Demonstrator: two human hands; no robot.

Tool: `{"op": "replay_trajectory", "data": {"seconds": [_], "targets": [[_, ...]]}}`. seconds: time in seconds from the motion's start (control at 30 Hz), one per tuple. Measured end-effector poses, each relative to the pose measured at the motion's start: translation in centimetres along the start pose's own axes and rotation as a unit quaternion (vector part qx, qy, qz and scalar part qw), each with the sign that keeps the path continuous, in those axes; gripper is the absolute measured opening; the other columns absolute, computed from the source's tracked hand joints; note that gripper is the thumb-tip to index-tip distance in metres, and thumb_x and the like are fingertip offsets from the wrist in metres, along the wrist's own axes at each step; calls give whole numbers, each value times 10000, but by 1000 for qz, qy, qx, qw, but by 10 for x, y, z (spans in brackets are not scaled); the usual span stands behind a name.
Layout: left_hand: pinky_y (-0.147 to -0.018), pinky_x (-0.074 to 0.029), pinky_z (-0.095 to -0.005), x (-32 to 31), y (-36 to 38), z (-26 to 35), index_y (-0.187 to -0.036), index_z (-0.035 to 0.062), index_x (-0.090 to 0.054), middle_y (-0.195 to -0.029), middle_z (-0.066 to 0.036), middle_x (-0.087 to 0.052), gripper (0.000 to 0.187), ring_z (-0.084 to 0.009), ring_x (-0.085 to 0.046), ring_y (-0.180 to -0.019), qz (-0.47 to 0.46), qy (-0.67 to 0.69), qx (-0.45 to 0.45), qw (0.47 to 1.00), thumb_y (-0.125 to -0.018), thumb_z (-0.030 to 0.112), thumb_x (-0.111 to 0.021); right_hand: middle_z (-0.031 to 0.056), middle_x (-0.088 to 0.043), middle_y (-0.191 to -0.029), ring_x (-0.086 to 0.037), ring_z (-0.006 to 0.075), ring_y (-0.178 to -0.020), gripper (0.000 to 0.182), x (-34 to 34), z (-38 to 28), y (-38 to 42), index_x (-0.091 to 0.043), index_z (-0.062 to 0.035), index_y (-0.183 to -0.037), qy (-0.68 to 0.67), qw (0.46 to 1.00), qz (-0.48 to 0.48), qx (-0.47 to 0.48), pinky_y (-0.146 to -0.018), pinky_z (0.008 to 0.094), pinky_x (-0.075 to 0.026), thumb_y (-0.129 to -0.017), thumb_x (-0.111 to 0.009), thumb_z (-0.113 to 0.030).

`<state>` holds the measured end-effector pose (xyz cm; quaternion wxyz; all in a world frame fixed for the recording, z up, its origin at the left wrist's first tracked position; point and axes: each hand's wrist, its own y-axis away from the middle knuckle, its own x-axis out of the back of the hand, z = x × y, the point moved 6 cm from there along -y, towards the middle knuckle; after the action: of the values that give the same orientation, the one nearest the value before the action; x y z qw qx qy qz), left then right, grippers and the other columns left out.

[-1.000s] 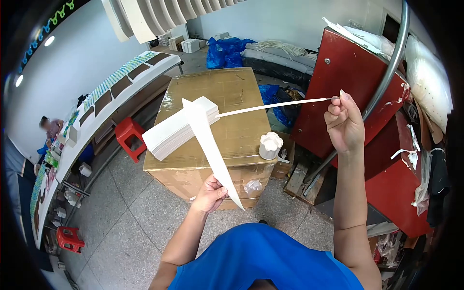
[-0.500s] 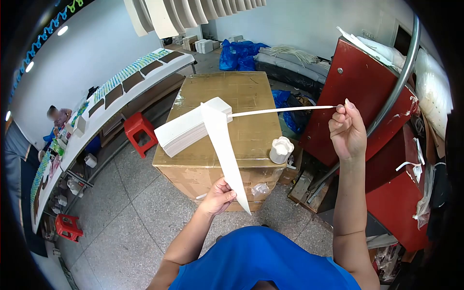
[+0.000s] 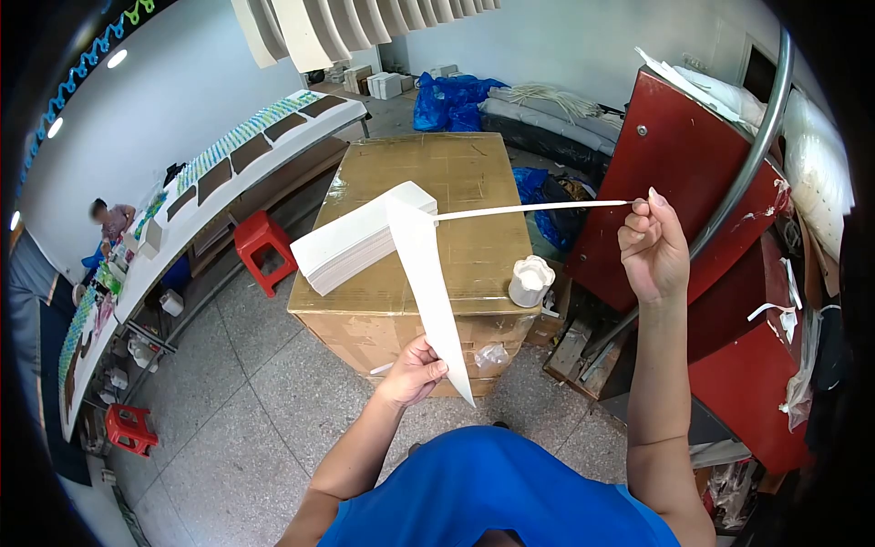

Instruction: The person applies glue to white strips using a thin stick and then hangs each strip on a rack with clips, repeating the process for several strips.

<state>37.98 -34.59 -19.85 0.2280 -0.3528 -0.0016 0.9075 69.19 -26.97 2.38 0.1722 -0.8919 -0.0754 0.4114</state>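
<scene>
A long, flat white strip [image 3: 428,283] is pinched near its lower end between the thumb and fingers of my left hand [image 3: 415,372]. Its upper end overlaps a stack of white strips [image 3: 360,235] lying on a taped cardboard box [image 3: 447,164]. Away to the right, raised in front of a red panel, my right hand [image 3: 658,251] is closed in a pinch on one end of a thin white stick-like strip [image 3: 538,208]. This thin piece runs almost level, and its other end meets the upper part of the flat strip.
A white scalloped cup [image 3: 530,281] stands at the box's right front corner. Red stools [image 3: 262,246] are left of the box, beside a long table [image 3: 264,150] with brown pieces. A person [image 3: 114,223] is behind it. A metal pipe [image 3: 761,146] curves past the red panel [image 3: 670,155].
The upper end of the flat white strip has shifted slightly right, over the stack's edge. Both hands stay almost where they were, still holding the same pieces.
</scene>
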Motion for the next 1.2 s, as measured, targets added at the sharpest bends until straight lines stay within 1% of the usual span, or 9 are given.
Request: {"op": "replay_trajectory", "data": {"seconds": [0.27,0.47,0.53,0.67,0.73,0.93,1.0,1.07,1.2], "targets": [[-697,-480,-327,-4,1,1,-1021,111,-588,-839,-68,-668,207,-199,-625,-789,3,-12,7,1000,-885,133,-743,48,-681,-845,-642,87,-689,109,4,8,5,-628,-71,-929,4,1000,15,-5,-612,227,-525,-1005,-576,-128],[-676,-462,-310,-7,-3,2,-1050,112,-592,-866,-66,-663,220,-187,-612,-787,1,4,4,1000,-887,129,-739,50,-674,-827,-618,92,-668,111,8,48,32,-567,-87,-898,72,995,34,-62,-583,225,-489,-982,-618,-138],[-691,-470,-311,-10,-6,4,-1074,110,-594,-902,-65,-667,232,-192,-618,-810,8,33,6,999,-889,116,-735,61,-678,-821,-626,102,-661,97,15,68,48,-565,-84,-907,97,990,33,-97,-586,231,-498,-979,-618,-120],[-869,-558,-346,-12,-20,13,-1191,109,-587,-1004,-56,-677,310,-169,-661,-900,55,82,-6,995,-906,41,-688,87,-683,-822,-655,119,-654,99,27,102,83,-564,-65,-910,148,978,26,-147,-577,243,-523,-955,-649,-88],[-848,-563,-335,-20,-31,19,-1190,108,-584,-1020,-42,-672,309,-164,-660,-882,20,107,-14,994,-907,30,-682,89,-684,-815,-661,121,-655,97,33,114,98,-571,-59,-910,167,970,24,-175,-578,242,-524,-951,-654,-87],[-759,-519,-305,-36,-50,29,-1162,125,-584,-934,-31,-642,306,-156,-592,-830,62,125,-38,989,-893,37,-702,93,-699,-821,-671,122,-662,101,44,130,130,-584,-56,-896,163,960,38,-225,-586,243,-534,-951,-658,-95],[-720,-508,-319,-40,-54,29,-1140,135,-578,-893,-22,-609,293,-170,-553,-782,30,128,-46,990,-890,69,-717,92,-698,-817,-670,125,-656,101,49,133,136,-582,-57,-893,145,958,43,-243,-586,247,-535,-951,-658,-92],[-675,-490,-329,-38,-56,28,-1141,147,-566,-851,-21,-574,298,-178,-500,-734,44,119,-37,991,-893,97,-722,92,-697,-813,-670,128,-653,99,48,125,137,-581,-57,-896,113,964,53,-234,-585,247,-535,-949,-658,-89],[-771,-561,-345,-48,-57,43,-1178,115,-536,-968,-47,-639,325,-185,-618,-907,31,118,-27,992,-902,79,-705,91,-680,-809,-644,138,-631,77,46,90,123,-570,-65,-907,60,982,72,-164,-578,255,-530,-950,-633,-75]]}}
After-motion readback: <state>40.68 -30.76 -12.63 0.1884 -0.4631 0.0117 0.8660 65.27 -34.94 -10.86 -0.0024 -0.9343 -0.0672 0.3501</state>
